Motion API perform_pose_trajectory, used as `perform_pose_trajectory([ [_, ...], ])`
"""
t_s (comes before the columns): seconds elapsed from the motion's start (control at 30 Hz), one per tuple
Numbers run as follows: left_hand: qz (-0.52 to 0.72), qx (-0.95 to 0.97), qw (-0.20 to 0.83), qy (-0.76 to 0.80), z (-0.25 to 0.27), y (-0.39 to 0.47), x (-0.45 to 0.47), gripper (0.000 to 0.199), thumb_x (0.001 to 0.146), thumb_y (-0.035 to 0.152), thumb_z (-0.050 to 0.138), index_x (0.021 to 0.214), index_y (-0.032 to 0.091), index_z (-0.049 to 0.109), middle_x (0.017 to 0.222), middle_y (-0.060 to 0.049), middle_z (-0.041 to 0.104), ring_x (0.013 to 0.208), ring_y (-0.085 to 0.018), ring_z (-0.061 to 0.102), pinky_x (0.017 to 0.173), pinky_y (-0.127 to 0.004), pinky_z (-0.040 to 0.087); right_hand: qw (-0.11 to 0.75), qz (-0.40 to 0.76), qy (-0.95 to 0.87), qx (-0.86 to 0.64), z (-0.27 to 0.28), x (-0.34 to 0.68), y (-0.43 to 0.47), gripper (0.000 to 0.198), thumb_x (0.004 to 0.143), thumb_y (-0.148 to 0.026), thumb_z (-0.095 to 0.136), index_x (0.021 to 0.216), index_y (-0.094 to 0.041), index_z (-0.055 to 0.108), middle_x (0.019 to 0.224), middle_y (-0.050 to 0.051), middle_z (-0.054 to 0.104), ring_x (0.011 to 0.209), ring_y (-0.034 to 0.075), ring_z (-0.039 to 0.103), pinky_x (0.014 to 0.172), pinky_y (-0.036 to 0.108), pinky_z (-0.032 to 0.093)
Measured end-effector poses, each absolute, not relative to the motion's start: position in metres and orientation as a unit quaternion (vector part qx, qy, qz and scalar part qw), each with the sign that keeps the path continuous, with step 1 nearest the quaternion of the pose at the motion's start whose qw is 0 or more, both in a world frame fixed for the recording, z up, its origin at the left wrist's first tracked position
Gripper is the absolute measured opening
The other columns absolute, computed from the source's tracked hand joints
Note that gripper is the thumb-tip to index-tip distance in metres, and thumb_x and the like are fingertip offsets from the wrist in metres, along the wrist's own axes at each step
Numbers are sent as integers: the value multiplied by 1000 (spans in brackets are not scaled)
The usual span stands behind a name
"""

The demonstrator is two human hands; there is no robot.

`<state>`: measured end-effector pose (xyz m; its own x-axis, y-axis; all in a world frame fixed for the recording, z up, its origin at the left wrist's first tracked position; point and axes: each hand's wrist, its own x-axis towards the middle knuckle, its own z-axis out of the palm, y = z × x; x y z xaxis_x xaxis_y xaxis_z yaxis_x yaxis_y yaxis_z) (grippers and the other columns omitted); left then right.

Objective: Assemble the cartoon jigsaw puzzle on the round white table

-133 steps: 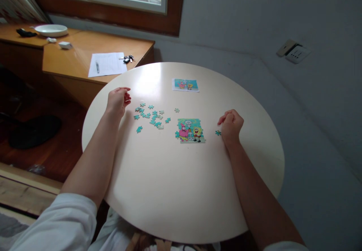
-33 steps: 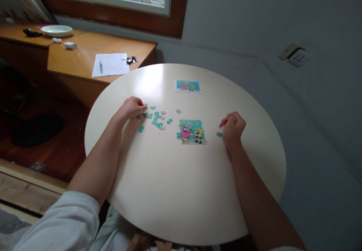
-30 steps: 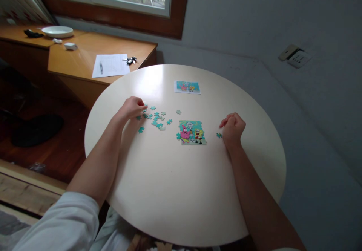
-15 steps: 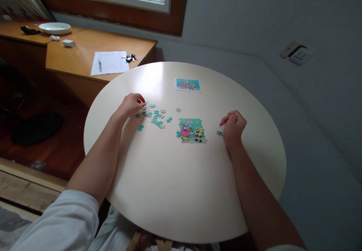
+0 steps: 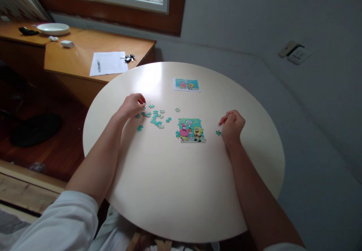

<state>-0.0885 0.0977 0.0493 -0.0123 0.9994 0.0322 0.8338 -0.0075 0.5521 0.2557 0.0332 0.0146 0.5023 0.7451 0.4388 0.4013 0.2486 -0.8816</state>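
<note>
My left hand (image 5: 135,105) is at the far-left side of a scatter of teal jigsaw pieces (image 5: 155,117), its thumb and fingers pinched on a small puzzle piece (image 5: 144,105) that is mostly hidden. My right hand (image 5: 233,124) rests on the table in a loose fist, and I see nothing in its fingers. Just left of it lies a single puzzle piece (image 5: 218,133). Between the hands sits a partly joined jigsaw puzzle (image 5: 190,131) with three cartoon figures. One loose pale piece (image 5: 177,110) lies above its left corner.
A printed picture (image 5: 186,85) of the same cartoon lies toward the far side of the round white table (image 5: 169,190). On a wooden desk (image 5: 82,47) behind are a paper sheet (image 5: 109,63), keys (image 5: 129,58), a white box (image 5: 67,44) and a white plate (image 5: 53,28).
The whole view has shifted slightly. Both hands, the joined puzzle and the loose pieces keep almost the same places relative to one another.
</note>
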Motion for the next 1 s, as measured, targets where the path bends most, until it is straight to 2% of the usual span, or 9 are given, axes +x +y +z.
perform_pose_trajectory([
  [0.33,245,682,163,670,50,98,-85,17,65,18,58,77,15,68,83,-7,70,75,-20,62,69,-28,48,627,138,-478,-600,14,256,33,21,75,-17,36,57,-21,44,38,-6,45,36,8,38,41,19,29],
  [0.6,348,638,142,672,53,96,-83,7,59,16,57,65,17,54,67,-1,59,65,-16,53,63,-28,42,627,141,-484,-594,13,256,34,18,71,-15,35,57,-21,45,38,-6,45,35,8,37,39,18,27],
  [0.73,375,630,123,669,51,100,-86,12,58,15,56,58,18,44,63,1,50,62,-14,45,61,-29,37,628,138,-485,-593,13,255,34,18,71,-15,35,57,-21,44,38,-6,45,35,8,37,40,18,28],
  [1.0,390,627,116,664,48,102,-87,21,58,13,56,53,19,37,60,2,42,60,-12,38,59,-28,31,627,143,-486,-592,15,253,33,19,72,-15,35,56,-21,44,38,-6,45,35,7,37,40,18,28],
])
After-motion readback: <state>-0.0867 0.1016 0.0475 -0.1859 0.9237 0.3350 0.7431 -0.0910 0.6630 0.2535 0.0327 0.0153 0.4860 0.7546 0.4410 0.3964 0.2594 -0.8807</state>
